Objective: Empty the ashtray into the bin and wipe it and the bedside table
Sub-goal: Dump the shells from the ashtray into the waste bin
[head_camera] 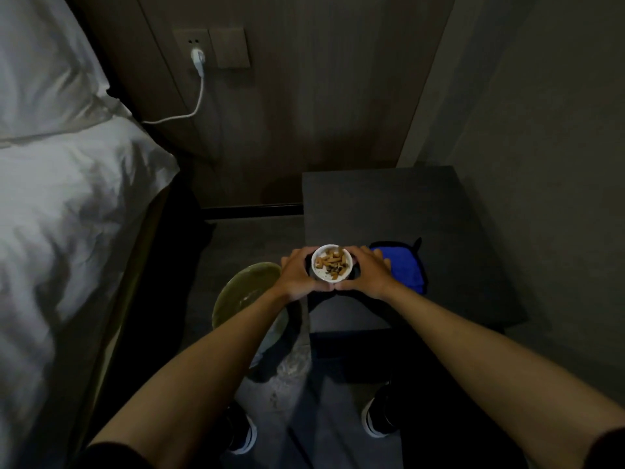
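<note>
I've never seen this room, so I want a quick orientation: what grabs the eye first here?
The white ashtray, full of cigarette butts, sits dead centre, cupped between the left hand and right hand. Just right of it, a bright blue cloth lies on the dark bedside table; the bin stands lower left.

The left arm (216,340) hides part of the bin (243,292).

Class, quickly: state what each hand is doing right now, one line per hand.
Left hand: closed around the left side of the ashtray, which is full of butts.
Right hand: closed around the ashtray's right side, sharing the grip.
</note>
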Demonstrator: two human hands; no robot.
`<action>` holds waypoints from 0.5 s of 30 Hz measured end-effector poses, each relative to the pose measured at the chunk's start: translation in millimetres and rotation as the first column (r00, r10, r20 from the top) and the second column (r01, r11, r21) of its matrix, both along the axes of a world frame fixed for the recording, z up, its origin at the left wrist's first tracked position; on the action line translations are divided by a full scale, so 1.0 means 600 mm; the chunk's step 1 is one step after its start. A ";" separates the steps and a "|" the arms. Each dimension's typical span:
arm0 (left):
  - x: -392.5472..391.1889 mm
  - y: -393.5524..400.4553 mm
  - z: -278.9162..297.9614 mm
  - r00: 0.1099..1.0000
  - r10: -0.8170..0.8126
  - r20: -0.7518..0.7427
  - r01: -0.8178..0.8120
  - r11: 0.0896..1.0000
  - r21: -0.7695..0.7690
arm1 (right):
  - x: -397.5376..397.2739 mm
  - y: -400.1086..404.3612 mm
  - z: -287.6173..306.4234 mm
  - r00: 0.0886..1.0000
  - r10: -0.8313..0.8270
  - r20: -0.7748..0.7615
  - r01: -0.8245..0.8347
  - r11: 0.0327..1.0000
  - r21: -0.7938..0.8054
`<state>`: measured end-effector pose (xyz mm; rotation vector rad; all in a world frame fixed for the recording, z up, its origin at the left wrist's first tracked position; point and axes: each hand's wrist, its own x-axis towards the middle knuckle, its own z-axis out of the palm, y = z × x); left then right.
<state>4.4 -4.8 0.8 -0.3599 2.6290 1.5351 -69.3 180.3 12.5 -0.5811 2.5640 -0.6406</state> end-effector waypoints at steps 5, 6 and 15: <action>0.025 -0.048 0.017 0.998 0.057 0.019 -0.056 0.998 -0.022 | 0.003 -0.046 0.021 0.993 0.093 0.077 -0.085 0.990 -0.109; 0.032 -0.063 0.013 0.998 0.069 0.010 -0.069 0.997 -0.021 | 0.007 -0.060 0.024 0.991 0.108 0.085 -0.096 0.986 -0.134; 0.112 -0.178 0.024 0.975 0.220 -0.028 -0.220 0.975 -0.021 | 0.060 -0.195 0.022 0.973 0.191 0.129 -0.127 0.912 -0.391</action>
